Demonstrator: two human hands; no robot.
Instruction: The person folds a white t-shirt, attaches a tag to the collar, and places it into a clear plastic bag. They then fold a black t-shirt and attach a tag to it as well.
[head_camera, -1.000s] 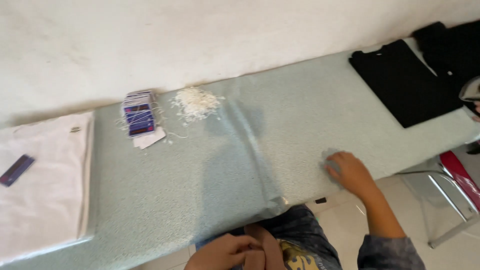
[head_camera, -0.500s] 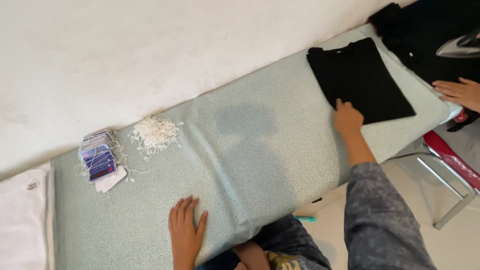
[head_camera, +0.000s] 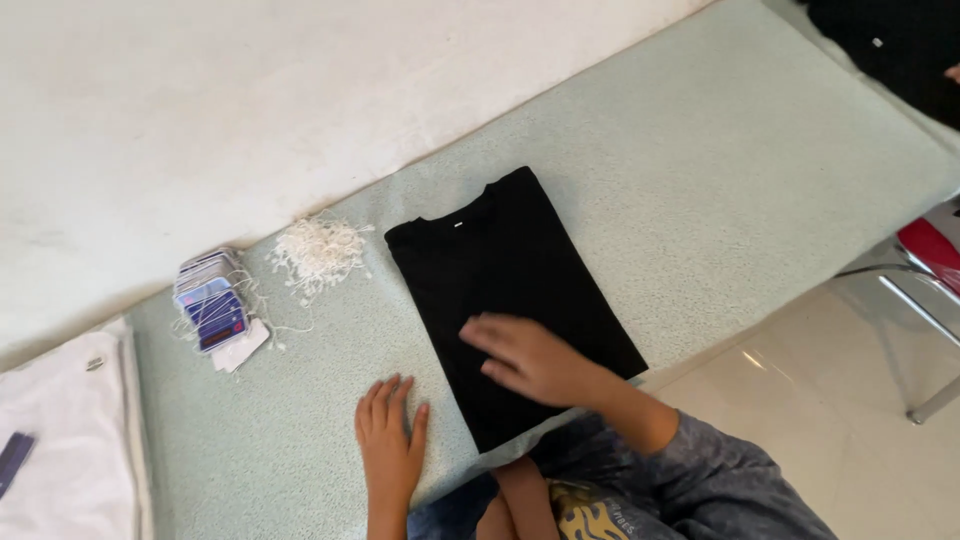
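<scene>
A folded black T-shirt (head_camera: 510, 270) lies in front of me on the pale green table (head_camera: 700, 180), collar pointing to the wall. My right hand (head_camera: 530, 360) rests flat on the shirt's lower half, fingers spread and a little blurred. My left hand (head_camera: 390, 440) lies flat on the table surface just left of the shirt's near corner, holding nothing.
A heap of white strings (head_camera: 318, 252) and a stack of purple-and-white card tags (head_camera: 212, 305) sit left of the shirt. Folded white cloth (head_camera: 60, 440) lies at the far left. More black cloth (head_camera: 890, 45) is at the top right, a chair with a red seat (head_camera: 930, 255) beside the table.
My right hand has dragged the black shirt from the far right of the table to the spot in front of me. My left hand stayed flat on the table.
</scene>
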